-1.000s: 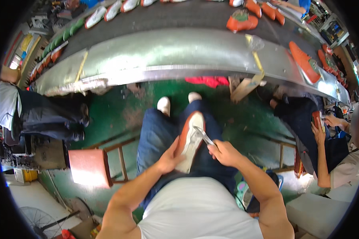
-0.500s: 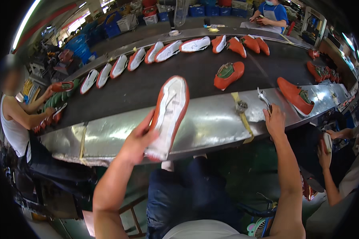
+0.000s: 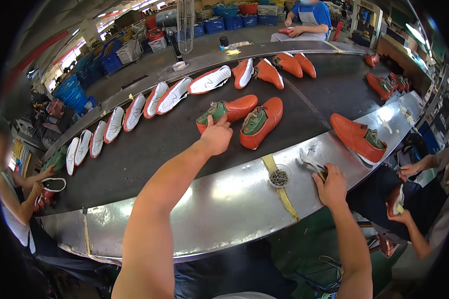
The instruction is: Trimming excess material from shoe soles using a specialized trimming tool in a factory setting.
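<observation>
The tack bowl [image 3: 279, 177], a clear round cup heaped with small grey metal bits, sits on the shiny, lightly scuffed metal ledge [image 3: 219, 209], over a yellow tape strip [image 3: 285, 203]. Beyond and left of it, on the matt dark belt [image 3: 149, 159], lies the smooth orange-red shoe [image 3: 239, 107], a green last [image 3: 212, 113] inside. The left hand [image 3: 217, 135] touches that shoe; whether its fingers are clamped I cannot tell. Right of the bowl, the right hand [image 3: 332, 187] is closed around steel pincers [image 3: 310, 162].

Half a second ago the left hand held a shoe sole-up above the ledge, and the pincers were raised.

Counted: one bowl; one pair of pincers; two orange shoes side by side just beyond the bowl; one on the ledge to its right; nine white soles [image 3: 209, 79] facing up, farther left and beyond.
</observation>
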